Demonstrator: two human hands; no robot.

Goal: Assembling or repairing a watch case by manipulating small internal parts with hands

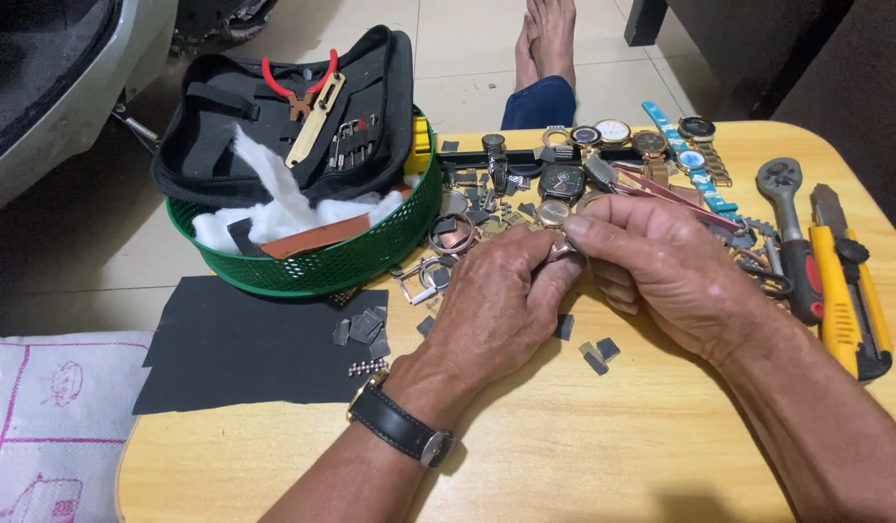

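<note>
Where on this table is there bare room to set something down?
Bare wood runs along the near edge, between the two forearms and right of the black sheet. The far half is crowded: green basket, watches, scattered parts around the left hand and right hand, ratchet and utility knife.

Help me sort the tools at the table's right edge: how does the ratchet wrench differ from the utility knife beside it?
The ratchet wrench is bare grey metal with a round head and a red-and-black grip; the utility knife is yellow and black, broader and flatter. The wrench lies nearer the right hand. Both lie flat and untouched, lengthwise on the wooden table.
</note>
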